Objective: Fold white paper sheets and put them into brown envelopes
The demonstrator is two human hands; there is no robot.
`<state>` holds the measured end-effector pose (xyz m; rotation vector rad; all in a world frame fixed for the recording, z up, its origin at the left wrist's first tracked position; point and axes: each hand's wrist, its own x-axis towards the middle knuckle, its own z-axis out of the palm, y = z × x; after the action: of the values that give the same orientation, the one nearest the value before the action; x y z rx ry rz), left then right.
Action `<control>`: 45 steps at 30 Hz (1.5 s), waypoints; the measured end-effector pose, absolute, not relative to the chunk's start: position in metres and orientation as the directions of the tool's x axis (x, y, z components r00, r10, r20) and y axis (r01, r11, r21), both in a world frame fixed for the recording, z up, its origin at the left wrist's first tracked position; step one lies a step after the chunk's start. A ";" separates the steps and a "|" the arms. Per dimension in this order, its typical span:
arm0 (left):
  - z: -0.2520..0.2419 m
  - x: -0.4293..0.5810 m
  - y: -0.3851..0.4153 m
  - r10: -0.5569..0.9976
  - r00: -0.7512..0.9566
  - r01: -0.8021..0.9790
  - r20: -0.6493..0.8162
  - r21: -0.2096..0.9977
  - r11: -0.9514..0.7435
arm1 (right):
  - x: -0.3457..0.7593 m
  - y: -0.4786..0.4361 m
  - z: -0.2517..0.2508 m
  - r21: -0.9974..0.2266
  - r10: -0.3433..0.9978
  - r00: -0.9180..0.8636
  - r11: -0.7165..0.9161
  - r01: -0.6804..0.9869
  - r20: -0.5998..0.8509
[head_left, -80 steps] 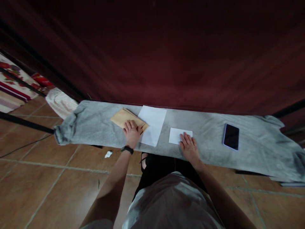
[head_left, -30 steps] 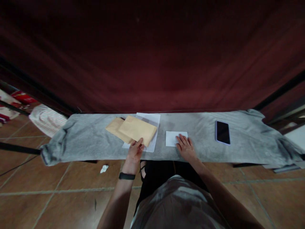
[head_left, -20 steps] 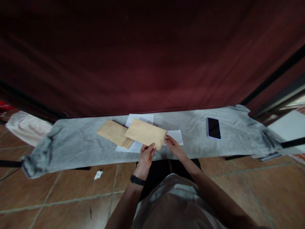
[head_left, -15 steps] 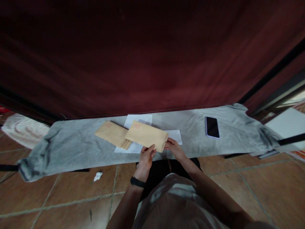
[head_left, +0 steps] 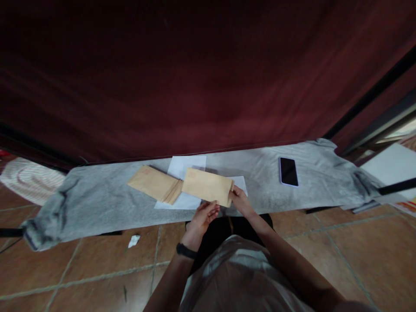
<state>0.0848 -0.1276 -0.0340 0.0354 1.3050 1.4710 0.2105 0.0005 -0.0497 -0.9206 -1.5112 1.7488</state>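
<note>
Head view: my right fingers [head_left: 236, 195] grip the right end of a brown envelope [head_left: 206, 186], while my left fingers [head_left: 209, 209] sit loosely curled at its lower edge; whether they pinch it I cannot tell. The envelope hides parts of a white sheet [head_left: 187, 164] and a small white card [head_left: 241, 182]. Left of it lies an envelope stack [head_left: 152, 182]; farther right, a phone [head_left: 288, 171] rests on the cloth-covered counter [head_left: 263, 186].

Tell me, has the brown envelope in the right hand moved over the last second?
Yes. Judged against the phone, the brown envelope has come rightward, nearer to it; its right end now reaches past the large white sheet.
</note>
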 end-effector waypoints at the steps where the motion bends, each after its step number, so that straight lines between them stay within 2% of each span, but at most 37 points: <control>1: -0.034 0.086 -0.131 0.725 -0.375 -0.608 -0.578 0.744 0.278 | 0.212 0.003 -0.051 -0.998 0.844 -0.534 -0.061 -0.012 -0.045; 3: -0.032 0.089 -0.137 0.767 -0.456 -0.340 -0.452 0.885 0.319 | 0.216 0.007 -0.053 -0.999 0.853 -0.522 0.027 0.030 0.008; 4: -0.029 0.089 -0.138 0.793 -0.518 -0.133 -0.321 0.946 0.296 | 0.218 0.008 -0.053 -0.998 0.856 -0.517 0.046 0.050 0.014; 5: -0.025 0.089 -0.139 0.817 -0.555 0.103 -0.157 0.961 0.255 | 0.221 0.009 -0.053 -0.996 0.858 -0.514 0.055 0.064 0.015; 6: -0.020 0.088 -0.139 0.839 -0.544 0.344 0.009 0.915 0.213 | 0.223 0.009 -0.053 -0.996 0.857 -0.514 0.061 0.069 0.017; 8: -0.007 0.085 -0.136 0.891 -0.387 0.733 0.236 0.665 0.142 | 0.228 0.009 -0.051 -0.996 0.845 -0.534 0.073 0.056 0.032; 9: -0.001 0.082 -0.133 0.919 -0.287 0.852 0.269 0.511 0.116 | 0.231 0.009 -0.050 -0.996 0.832 -0.553 0.075 0.042 0.039; 11: 0.010 0.076 -0.127 0.954 -0.149 0.962 0.260 0.262 0.079 | 0.236 0.009 -0.046 -0.997 0.801 -0.596 0.070 0.017 0.047; 13: 0.016 0.071 -0.121 0.970 -0.080 0.990 0.229 0.130 0.051 | 0.241 0.009 -0.041 -0.998 0.777 -0.629 0.055 0.004 0.040; 15: 0.019 0.067 -0.116 0.976 -0.048 0.997 0.213 0.075 0.033 | 0.245 0.011 -0.037 -0.999 0.757 -0.653 0.043 -0.005 0.036; 19: 0.022 0.066 -0.114 0.977 -0.005 0.999 0.213 0.041 -0.004 | 0.252 0.014 -0.036 -0.999 0.718 -0.696 0.044 0.003 0.030; 23: 0.025 0.070 -0.118 0.976 0.019 1.000 0.218 0.017 -0.024 | 0.253 0.016 -0.041 -0.992 0.739 -0.673 0.104 0.067 0.031; 34: 0.023 0.073 -0.122 0.979 0.006 0.998 0.202 0.054 -0.017 | 0.252 0.018 -0.051 -0.974 0.774 -0.634 0.139 0.181 -0.008; 40: 0.018 0.071 -0.119 0.986 0.011 0.992 0.165 0.124 -0.032 | 0.262 0.024 -0.051 -0.945 0.803 -0.582 0.077 0.316 -0.129; 45: 0.003 0.067 -0.117 0.992 -0.010 0.977 0.126 0.214 -0.017 | 0.263 0.023 -0.049 -0.918 0.827 -0.560 0.190 0.348 -0.042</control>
<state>0.0666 -0.1171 0.0026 2.1648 2.1570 0.3727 0.2634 0.0225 -0.0490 -1.0971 -2.0012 1.3505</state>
